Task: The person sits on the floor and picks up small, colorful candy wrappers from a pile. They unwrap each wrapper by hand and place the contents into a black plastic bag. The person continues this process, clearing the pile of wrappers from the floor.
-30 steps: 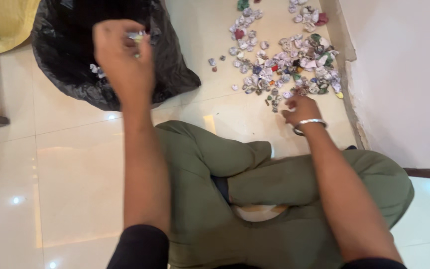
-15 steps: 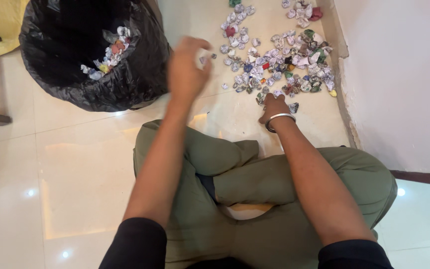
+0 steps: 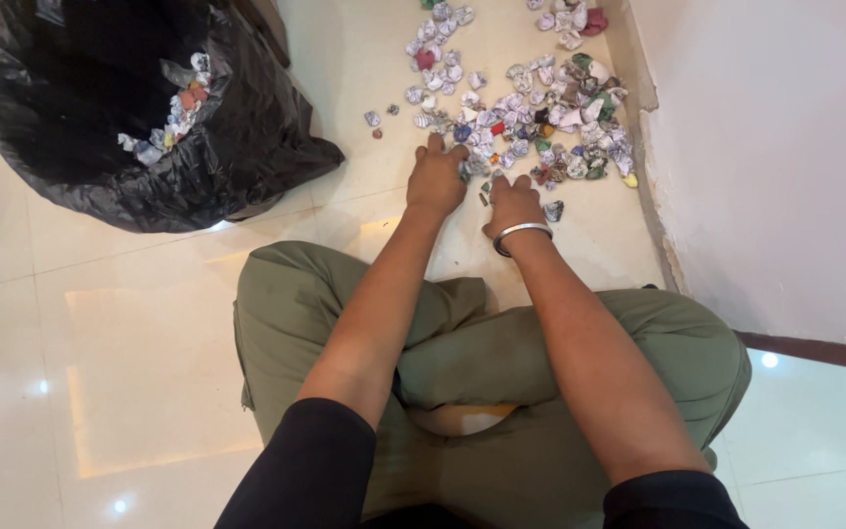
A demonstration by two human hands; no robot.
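Head view — left hand (image 3: 436,181) and right hand (image 3: 513,204) on crumpled paper balls (image 3: 531,122).

sleeves: black, short | trousers (image 3: 501,411): olive green | right wrist: silver bangle (image 3: 519,233)

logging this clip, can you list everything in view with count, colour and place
crumpled paper balls: many, mostly white with red, green and blue bits, scattered on the floor by the wall
black bin bag: one, black, open, on the floor at upper left
paper balls in the bag: a small heap, white and coloured
floor: glossy cream tiles
wall: white, at right
bangle: one, silver, on the right wrist
trousers: olive green, legs crossed
left hand: at the near edge of the pile
right hand: beside it, on the pile's edge
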